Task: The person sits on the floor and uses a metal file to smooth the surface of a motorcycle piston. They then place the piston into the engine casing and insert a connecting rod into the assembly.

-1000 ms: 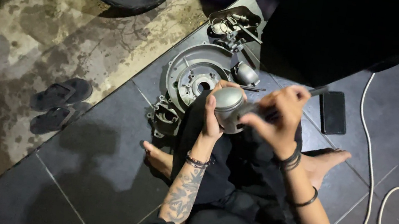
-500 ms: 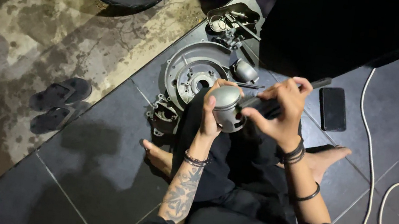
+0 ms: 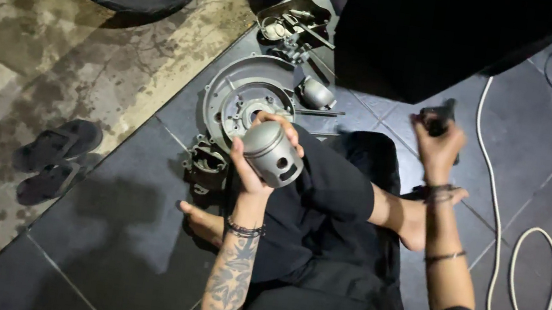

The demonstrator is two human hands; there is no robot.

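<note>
The metal piston was held up over the person's crossed legs, just in front of the round engine cover lying on the dark tiled floor. A second earlier both hands had been joined at the piston; since then the right hand had been drawn well away to the right, and the piston had been left in the left hand alone.

The left forearm was raised almost upright, with the palm turned toward the piston and the fingers curled over its domed top, the thumb pressed along its near side. The right arm was stretched forward over the right foot, its fingers closed around a small dark object whose kind could not be told.

Loose engine parts were left beyond the cover, a white cable was trailed near the floor's right edge, and sandals were left on the concrete at the left.
</note>
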